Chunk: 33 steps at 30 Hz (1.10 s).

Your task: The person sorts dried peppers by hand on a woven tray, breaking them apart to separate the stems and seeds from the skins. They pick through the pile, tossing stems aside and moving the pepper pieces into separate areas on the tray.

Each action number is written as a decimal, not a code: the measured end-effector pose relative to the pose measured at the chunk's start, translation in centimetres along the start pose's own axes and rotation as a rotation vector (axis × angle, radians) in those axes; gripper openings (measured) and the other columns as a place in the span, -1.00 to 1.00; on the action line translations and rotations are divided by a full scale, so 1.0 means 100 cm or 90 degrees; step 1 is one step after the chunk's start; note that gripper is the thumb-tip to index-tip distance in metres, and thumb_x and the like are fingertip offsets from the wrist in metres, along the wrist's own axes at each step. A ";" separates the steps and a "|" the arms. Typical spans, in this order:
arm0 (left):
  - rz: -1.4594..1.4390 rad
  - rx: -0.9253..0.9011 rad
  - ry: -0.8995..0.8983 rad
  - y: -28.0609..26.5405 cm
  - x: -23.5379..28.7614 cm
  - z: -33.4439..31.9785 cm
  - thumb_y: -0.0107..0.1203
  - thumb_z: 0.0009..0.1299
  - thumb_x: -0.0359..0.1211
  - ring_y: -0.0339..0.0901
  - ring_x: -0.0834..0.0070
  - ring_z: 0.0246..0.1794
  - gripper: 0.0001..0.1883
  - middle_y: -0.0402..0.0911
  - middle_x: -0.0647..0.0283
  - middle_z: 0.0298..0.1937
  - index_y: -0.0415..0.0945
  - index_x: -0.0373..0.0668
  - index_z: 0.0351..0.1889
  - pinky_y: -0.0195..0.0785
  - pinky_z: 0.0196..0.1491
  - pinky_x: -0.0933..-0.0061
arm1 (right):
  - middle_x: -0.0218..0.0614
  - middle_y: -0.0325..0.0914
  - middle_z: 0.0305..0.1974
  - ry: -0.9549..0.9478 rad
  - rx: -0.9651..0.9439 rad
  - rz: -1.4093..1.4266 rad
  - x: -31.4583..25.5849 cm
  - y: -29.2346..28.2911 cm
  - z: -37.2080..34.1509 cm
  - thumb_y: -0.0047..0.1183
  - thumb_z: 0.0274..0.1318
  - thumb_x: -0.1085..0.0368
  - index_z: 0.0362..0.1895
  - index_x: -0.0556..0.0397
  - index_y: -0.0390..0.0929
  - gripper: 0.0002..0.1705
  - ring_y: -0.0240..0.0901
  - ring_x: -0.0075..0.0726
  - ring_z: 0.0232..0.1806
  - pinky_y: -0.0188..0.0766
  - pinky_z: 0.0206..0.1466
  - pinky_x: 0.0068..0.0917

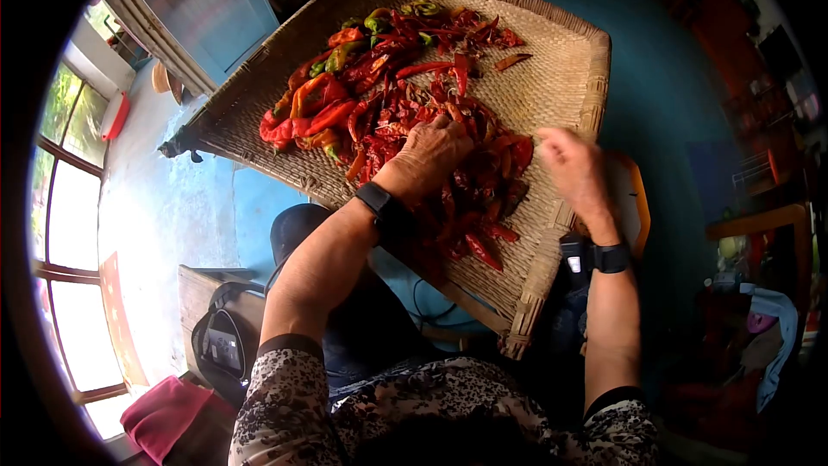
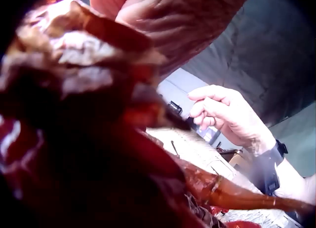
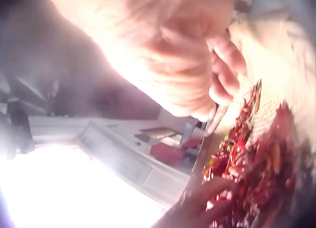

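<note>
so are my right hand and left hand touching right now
Apart: the head view shows red peppers lying between the right hand and the left hand.

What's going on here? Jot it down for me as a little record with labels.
Container: woven tray
Contents: red peppers, some shrivelled; a few green peppers toward the far side
Left grip: left hand in the red pile, fingertips hidden
Right grip: right hand beside the pile, blurred, nothing visible in it
Nearby: black bag and pink cloth, lower left of the head view
</note>
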<state>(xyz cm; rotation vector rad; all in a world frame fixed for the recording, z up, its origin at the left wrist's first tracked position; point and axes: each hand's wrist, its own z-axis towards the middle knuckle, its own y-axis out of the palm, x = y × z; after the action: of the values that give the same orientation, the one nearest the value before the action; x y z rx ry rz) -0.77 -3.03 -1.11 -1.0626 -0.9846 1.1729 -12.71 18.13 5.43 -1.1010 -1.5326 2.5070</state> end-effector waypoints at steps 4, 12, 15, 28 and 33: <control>-0.039 0.093 -0.086 -0.017 -0.006 0.004 0.08 0.17 -0.48 0.49 0.19 -0.11 -0.79 0.54 0.17 -0.20 0.47 -0.18 -0.21 0.44 -0.20 0.24 | -0.13 0.51 -0.08 -0.185 -0.248 0.051 -0.037 0.050 -0.004 0.19 0.04 0.30 -0.06 0.05 0.55 -0.67 0.55 -0.07 -0.26 0.53 -0.19 -0.28; -0.180 0.239 -0.204 -0.047 -0.013 0.008 0.01 0.34 -0.41 0.53 0.02 -0.41 -0.89 0.53 0.04 -0.43 0.35 -0.23 -0.26 0.40 -0.44 0.13 | -0.08 0.43 -0.21 -0.351 -0.165 -0.027 -0.035 0.100 0.000 0.18 -0.10 0.44 0.16 -0.06 0.35 -0.37 0.49 0.02 -0.24 0.49 -0.18 -0.22; -0.187 0.241 -0.236 -0.052 -0.017 0.004 0.01 0.35 -0.40 0.53 0.02 -0.43 -0.90 0.53 0.04 -0.45 0.37 -0.20 -0.25 0.40 -0.44 0.13 | -0.09 0.46 -0.26 -0.324 -0.150 -0.108 -0.022 0.096 0.007 0.12 -0.13 0.54 0.09 0.00 0.39 -0.42 0.49 0.02 -0.24 0.48 -0.22 -0.19; -0.285 0.203 -0.220 -0.057 -0.011 -0.009 0.05 0.35 -0.37 0.59 0.11 -0.38 -0.82 0.61 0.05 -0.39 0.54 -0.17 -0.13 0.44 -0.30 0.21 | -0.38 0.56 -0.44 0.014 0.063 0.254 0.006 0.045 0.020 0.05 0.19 0.40 -0.18 0.16 0.55 -0.87 0.41 -0.59 -0.43 0.37 -0.36 -0.55; -0.278 0.169 -0.229 -0.053 -0.005 -0.004 0.07 0.35 -0.35 0.59 0.11 -0.37 -0.82 0.61 0.04 -0.40 0.53 -0.17 -0.13 0.43 -0.31 0.19 | -0.22 0.60 -0.30 -0.048 0.283 0.018 0.030 0.004 0.015 -0.03 0.24 0.40 -0.16 0.15 0.54 -0.85 0.55 -0.29 -0.26 0.46 -0.26 -0.37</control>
<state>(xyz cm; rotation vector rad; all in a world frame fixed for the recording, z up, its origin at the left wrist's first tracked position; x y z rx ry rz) 0.63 -3.97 3.95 -0.4008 -1.2240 1.1058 -15.63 17.79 3.83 -0.9700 -0.8986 2.7403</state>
